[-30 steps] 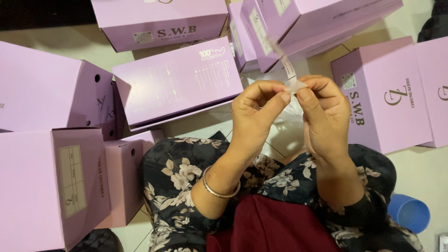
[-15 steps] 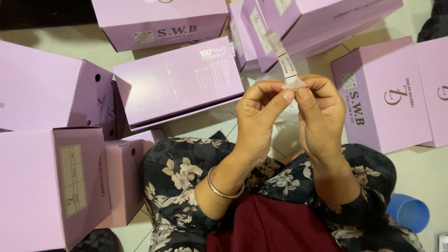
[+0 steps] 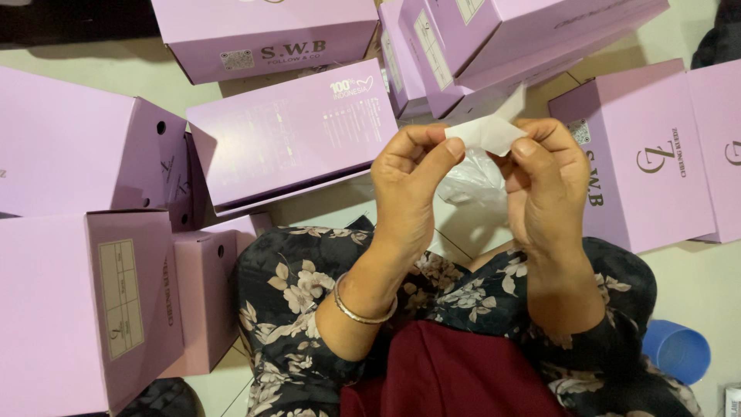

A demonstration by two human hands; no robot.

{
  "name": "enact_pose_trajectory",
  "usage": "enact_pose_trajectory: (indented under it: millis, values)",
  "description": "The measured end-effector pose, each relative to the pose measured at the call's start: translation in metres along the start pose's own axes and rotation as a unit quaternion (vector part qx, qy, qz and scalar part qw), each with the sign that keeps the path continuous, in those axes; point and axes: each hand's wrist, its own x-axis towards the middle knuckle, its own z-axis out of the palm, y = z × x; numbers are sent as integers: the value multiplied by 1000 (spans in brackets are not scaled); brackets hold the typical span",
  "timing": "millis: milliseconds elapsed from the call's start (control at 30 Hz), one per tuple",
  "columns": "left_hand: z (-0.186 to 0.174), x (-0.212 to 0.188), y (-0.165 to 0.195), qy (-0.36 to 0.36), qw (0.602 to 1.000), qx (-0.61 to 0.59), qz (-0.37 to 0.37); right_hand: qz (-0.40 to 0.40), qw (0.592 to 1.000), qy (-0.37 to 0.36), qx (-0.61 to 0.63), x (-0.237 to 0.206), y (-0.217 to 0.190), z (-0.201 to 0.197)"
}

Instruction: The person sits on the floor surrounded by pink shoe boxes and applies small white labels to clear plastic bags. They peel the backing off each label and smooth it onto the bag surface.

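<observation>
White paper strip (image 3: pixel 486 133) pinched between left hand (image 3: pixel 409 185) and right hand (image 3: pixel 544 185) fingers (lilac boxes (image 3: pixel 285 143) around, closed).

Small paper slip (image 3: pixel 486 133): sitting pinched between left hand (image 3: pixel 409 185) and right hand (image 3: pixel 544 185), raised above the lap. Plastic bag (image 3: pixel 472 185): lying beneath the hands. Boxes lying all round on the floor: one box (image 3: pixel 289 139) left of the hands, one box (image 3: pixel 633 166) right, stacked boxes (image 3: pixel 509 38) beyond. Cup (image 3: pixel 679 351): sitting at near right.
</observation>
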Motion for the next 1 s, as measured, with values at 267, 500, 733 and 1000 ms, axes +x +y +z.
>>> enact_pose_trajectory:
  millis: [267,500,733,1000]
  values:
    - [-4,6,25,-4,974,217,71,-50,984,-3,-172,11,-18,-14]
    - [3,3,27,-26,965,244,93,0,966,-46,-255,6,-23,0]
    - [3,3,36,-36,932,328,151,1,973,-60,-224,7,-22,-4]
    - [-4,6,52,-30,932,336,132,31,970,-25,-238,14,-33,-25]
